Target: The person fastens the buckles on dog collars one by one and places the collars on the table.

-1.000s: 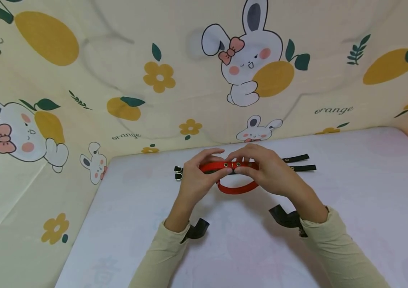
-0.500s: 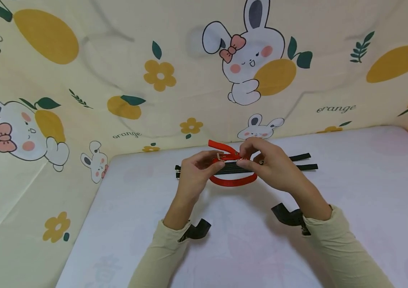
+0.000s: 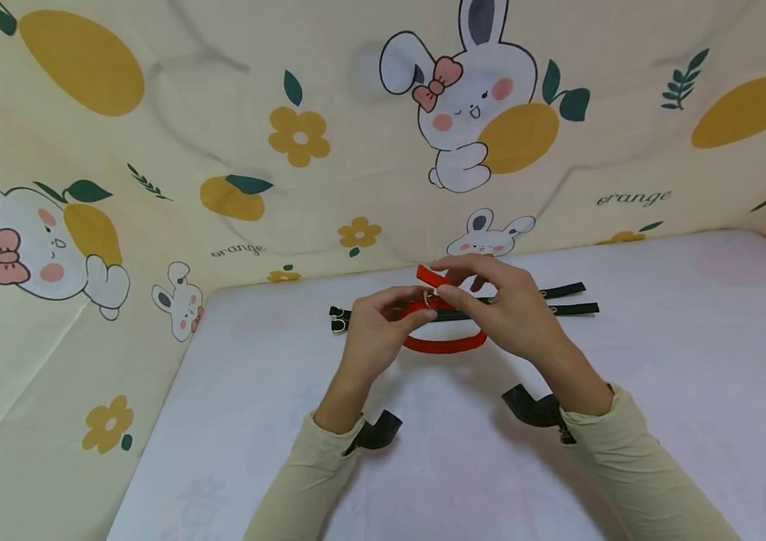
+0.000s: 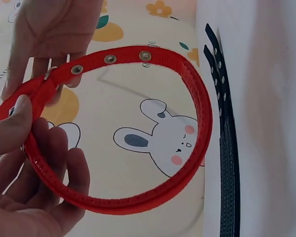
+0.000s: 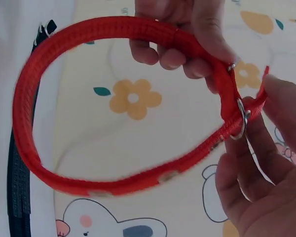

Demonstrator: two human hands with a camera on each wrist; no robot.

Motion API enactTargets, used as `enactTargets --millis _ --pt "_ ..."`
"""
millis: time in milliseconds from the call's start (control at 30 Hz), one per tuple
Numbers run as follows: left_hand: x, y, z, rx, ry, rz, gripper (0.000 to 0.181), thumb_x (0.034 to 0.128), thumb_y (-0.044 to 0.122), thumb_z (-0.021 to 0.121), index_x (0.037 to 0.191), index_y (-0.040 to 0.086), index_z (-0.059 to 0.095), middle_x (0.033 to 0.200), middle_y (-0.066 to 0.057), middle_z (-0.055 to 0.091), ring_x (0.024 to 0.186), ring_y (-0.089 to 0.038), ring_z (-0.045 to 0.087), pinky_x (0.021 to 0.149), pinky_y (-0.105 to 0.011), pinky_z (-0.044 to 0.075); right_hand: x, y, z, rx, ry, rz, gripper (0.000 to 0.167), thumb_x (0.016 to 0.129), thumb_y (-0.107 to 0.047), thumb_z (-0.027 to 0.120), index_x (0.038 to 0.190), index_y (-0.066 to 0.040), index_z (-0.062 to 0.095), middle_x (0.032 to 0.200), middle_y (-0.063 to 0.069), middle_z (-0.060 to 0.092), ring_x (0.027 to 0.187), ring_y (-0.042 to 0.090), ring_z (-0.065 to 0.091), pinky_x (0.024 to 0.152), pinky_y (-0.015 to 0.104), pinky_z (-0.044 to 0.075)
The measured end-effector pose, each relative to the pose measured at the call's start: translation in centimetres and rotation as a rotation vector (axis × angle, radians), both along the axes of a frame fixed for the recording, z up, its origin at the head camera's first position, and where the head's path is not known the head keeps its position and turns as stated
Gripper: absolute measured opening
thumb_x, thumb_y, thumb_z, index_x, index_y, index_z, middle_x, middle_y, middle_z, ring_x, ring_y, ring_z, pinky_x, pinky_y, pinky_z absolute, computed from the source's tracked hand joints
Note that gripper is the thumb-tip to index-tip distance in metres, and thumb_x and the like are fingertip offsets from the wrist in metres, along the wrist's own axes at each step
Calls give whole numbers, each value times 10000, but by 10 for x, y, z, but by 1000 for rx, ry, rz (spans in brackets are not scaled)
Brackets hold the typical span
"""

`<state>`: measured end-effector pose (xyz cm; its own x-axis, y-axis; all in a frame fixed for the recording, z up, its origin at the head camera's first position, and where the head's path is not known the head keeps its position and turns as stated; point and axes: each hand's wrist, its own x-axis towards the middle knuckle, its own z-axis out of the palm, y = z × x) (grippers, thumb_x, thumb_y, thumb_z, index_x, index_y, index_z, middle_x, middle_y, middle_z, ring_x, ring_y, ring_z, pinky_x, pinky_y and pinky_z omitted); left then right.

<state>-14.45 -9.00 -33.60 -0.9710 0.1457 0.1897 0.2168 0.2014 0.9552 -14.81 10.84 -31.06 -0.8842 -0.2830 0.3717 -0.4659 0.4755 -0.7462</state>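
Observation:
A red collar (image 3: 444, 346) with metal eyelets is held up as a loop above the table. My left hand (image 3: 376, 327) pinches it beside its metal buckle (image 5: 244, 118), thumb on one face and fingers behind, as the left wrist view shows. The strap's free end (image 3: 430, 276) passes through the buckle and sticks out beyond it. My right hand (image 3: 518, 315) pinches this free end between thumb and fingers. In the right wrist view the eyelets (image 5: 168, 176) along the lower strap are blurred.
Two black collars (image 3: 575, 309) lie side by side on the white table (image 3: 457, 451) behind the red one, buckles (image 3: 339, 319) to the left. A cream cloth (image 3: 329, 195) printed with rabbits and oranges rises along the table's back and left.
The hands were close together on the eyelet strap. The strap's free end then stuck out up and left past the buckle, and my right hand has moved onto it.

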Motion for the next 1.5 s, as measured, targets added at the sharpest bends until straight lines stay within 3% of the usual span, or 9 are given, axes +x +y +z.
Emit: enactTargets --millis 167,300,667,900,1033,1200,1267,1333,1500 --pt "1 2 1 15 10 23 312 836 51 779 1145 36 737 1122 -137 739 977 -227 703 835 -293 597 -1 4 2 -39 91 29 287 913 -183 732 1200 -192 722 1115 -3 731 935 72 626 758 181 544" --pt "1 2 2 30 37 57 276 846 32 764 1121 29 740 1091 -150 743 973 -227 704 846 -306 596 -1 6 3 -34 78 17 225 903 -151 739 1125 -181 754 1026 -8 740 902 58 637 755 137 534" --pt "2 3 0 38 103 112 221 848 -5 748 1069 3 747 1030 -166 749 937 -218 688 837 -295 582 7 -1 5 56 -37 -29 165 874 -132 707 1010 -194 776 1024 -32 693 917 137 687 744 267 595" --pt "0 1 -2 55 171 80 226 842 -25 741 1068 -16 743 1021 -186 746 929 -240 693 830 -275 586 7 -6 2 80 17 -51 160 880 -135 704 1019 -161 779 1039 -6 700 900 154 691 761 340 613" --pt "-1 0 -1 48 178 67 258 847 -4 742 1105 -6 729 1050 -183 739 970 -228 684 855 -263 570 5 -7 0 53 64 -41 182 906 -158 725 1083 -158 767 1073 13 712 894 170 700 772 372 609" --pt "0 -2 3 49 161 80 292 862 49 737 1149 17 695 1081 -165 722 949 -199 646 801 -199 526 3 -9 -5 39 107 -34 289 895 -224 749 1181 -185 737 1133 10 737 1063 222 675 933 457 549" --pt "0 -2 4 59 153 80 298 883 70 721 1173 23 674 1101 -162 705 966 -199 635 817 -197 524 2 -10 -6 54 80 -28 364 887 -249 755 1245 -205 704 1211 9 718 1125 240 644 982 475 517" --pt "0 -2 4 85 136 74 301 913 79 693 1204 19 644 1140 -159 683 1016 -196 627 875 -205 530 0 -11 -6 80 19 -24 439 878 -287 761 1301 -220 662 1270 10 687 1112 254 645 953 477 525" --pt "1 -2 5 185 82 49 292 961 55 622 1244 -5 579 1188 -182 626 1068 -182 613 957 -220 517 0 -13 -5 107 -95 -56 388 889 -336 748 1237 -182 670 1184 11 700 1071 261 648 833 429 535"
